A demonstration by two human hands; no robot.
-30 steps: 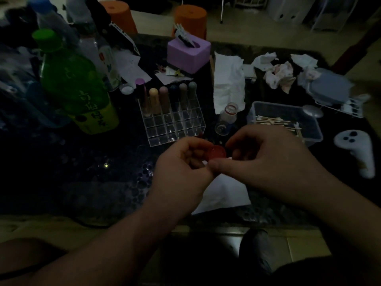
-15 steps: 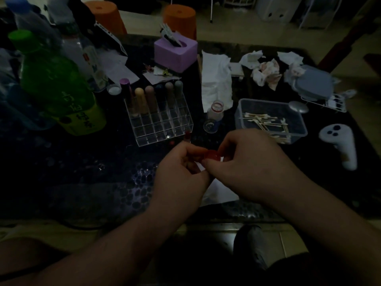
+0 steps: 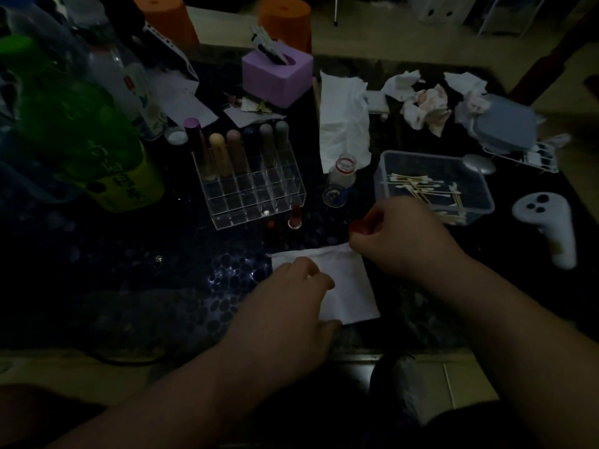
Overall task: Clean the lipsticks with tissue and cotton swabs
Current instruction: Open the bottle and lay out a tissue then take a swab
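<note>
White tissue (image 3: 346, 286) lies flat at the near edge of the dark table (image 3: 129, 270). My left hand (image 3: 291, 296) lies over its left half, fingers bent down onto the paper. The light is too poor to tell whether they pinch it or only press.

My right hand (image 3: 402, 238) is just past the tissue's far right corner, thumb and forefinger closed tight on a small red piece (image 3: 359, 225), probably a lipstick cap. One uncapped lipstick (image 3: 295, 215) stands upright just in front of the clear organizer (image 3: 259, 202). Cotton swabs (image 3: 421, 189) sit in the plastic tub (image 3: 479, 209) just beyond the right hand.

Step in hand, as I read it: wipe the red piece with the tissue.
- Lift a free corner with the left hand and fold it over the piece.
- Turn the piece inside the fold rather than scrubbing.
- Pinch by the rim, so the soiled face stays exposed.
- Move to a clean patch after each pass.
- Take a swab for the inner groove.
- Mind the standing lipstick: a passing wrist could tip it.
</note>
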